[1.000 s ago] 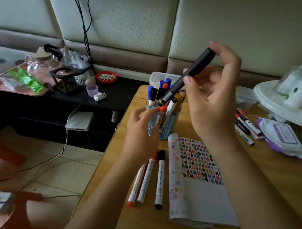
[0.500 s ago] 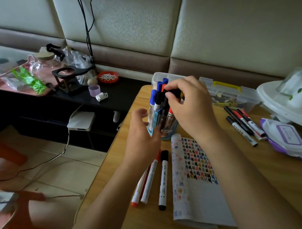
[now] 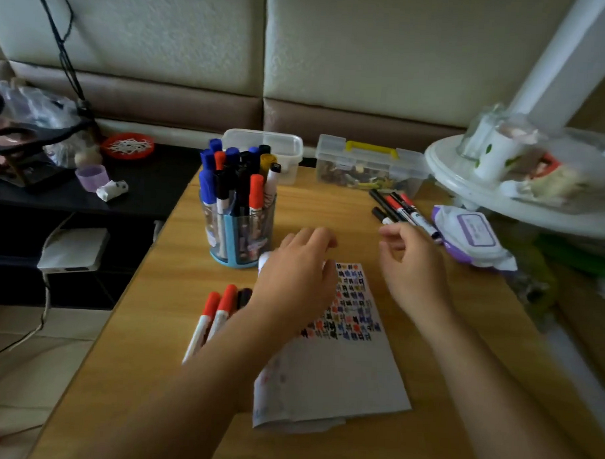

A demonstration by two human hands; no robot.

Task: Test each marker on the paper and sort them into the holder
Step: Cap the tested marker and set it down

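A clear holder with a blue base (image 3: 238,233) stands on the wooden table, packed with several blue, black and red capped markers. My left hand (image 3: 298,273) lies palm down over the top of the paper (image 3: 344,364), which is covered with small coloured test marks. My right hand (image 3: 411,267) hovers empty, fingers loosely curled, just short of the loose markers (image 3: 396,207) at the right. Two red-capped markers (image 3: 210,320) and a dark one lie left of the paper, partly hidden by my left forearm.
Behind the holder sit a clear tub (image 3: 273,149) and a clear case with a yellow handle (image 3: 370,168). A purple wipes pack (image 3: 472,237) lies right of the loose markers. A white round stand (image 3: 501,181) with cups fills the right side. A dark side shelf (image 3: 151,186) is left.
My right hand put the black marker into the holder, let go and moved right toward the loose markers. My left hand left the holder and came down onto the paper.
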